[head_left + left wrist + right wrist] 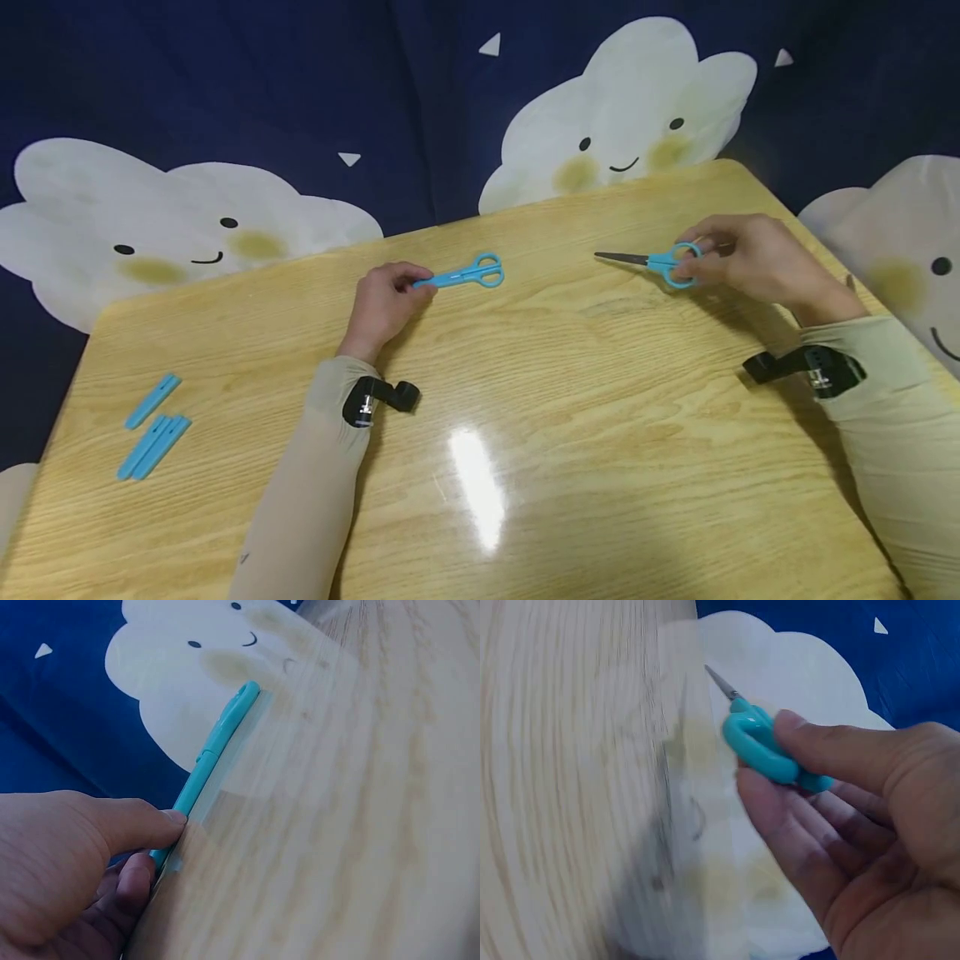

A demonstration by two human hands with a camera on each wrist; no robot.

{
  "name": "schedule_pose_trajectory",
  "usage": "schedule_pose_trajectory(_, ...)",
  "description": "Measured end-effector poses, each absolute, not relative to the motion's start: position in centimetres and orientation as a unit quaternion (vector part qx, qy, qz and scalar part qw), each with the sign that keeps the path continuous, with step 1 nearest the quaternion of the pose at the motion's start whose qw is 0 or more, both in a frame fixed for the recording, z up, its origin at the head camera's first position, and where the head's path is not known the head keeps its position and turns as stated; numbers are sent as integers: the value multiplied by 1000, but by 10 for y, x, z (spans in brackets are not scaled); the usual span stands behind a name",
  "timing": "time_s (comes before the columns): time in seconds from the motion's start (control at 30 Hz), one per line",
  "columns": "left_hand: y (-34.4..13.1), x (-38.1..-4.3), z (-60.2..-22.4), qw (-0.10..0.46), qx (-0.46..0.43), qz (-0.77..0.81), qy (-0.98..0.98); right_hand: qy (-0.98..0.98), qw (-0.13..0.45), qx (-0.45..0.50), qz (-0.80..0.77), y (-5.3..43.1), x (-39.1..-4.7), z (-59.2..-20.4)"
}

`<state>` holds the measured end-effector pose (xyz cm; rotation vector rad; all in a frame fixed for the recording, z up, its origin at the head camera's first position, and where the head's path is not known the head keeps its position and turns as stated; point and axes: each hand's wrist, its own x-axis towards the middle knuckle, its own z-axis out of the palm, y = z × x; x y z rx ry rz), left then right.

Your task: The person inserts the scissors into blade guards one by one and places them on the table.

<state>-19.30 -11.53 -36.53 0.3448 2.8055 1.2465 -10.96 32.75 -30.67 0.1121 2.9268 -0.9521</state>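
My left hand point(387, 307) pinches the sheathed end of a pair of blue scissors point(489, 271), whose ring handles point right, away from the fingers. In the left wrist view, thumb and fingers grip the covered blade of these scissors point(217, 746) close to the tabletop. My right hand point(757, 254) holds a second pair of scissors point(663, 264) by its blue ring handles. The bare dark blades of that pair point left, above the table. Thumb and fingers pinch the handle of the scissors point(761, 759) in the right wrist view, where the metal tip shows.
Three blue blade covers lie on the wooden table point(570, 392) at the left: a single cover point(153, 401) and, nearer me, two side by side, one being the front cover point(161, 448). A dark blue curtain point(435, 100) with smiling clouds hangs behind the table's far edge.
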Motion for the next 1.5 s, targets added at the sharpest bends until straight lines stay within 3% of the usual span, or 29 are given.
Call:
schedule_pose_trajectory(0.23,-116,-194,-365,21,106,405,908,886,70,58,-455,317,-114,-309)
schedule_pose_trajectory(0.97,-106,-195,-365,28,95,418,903,680,70,26,-729,289,-121,-323)
schedule_pose_trajectory(1.5,-72,-200,-366,31,126,427,895,643,75,40,-761,272,-111,-331)
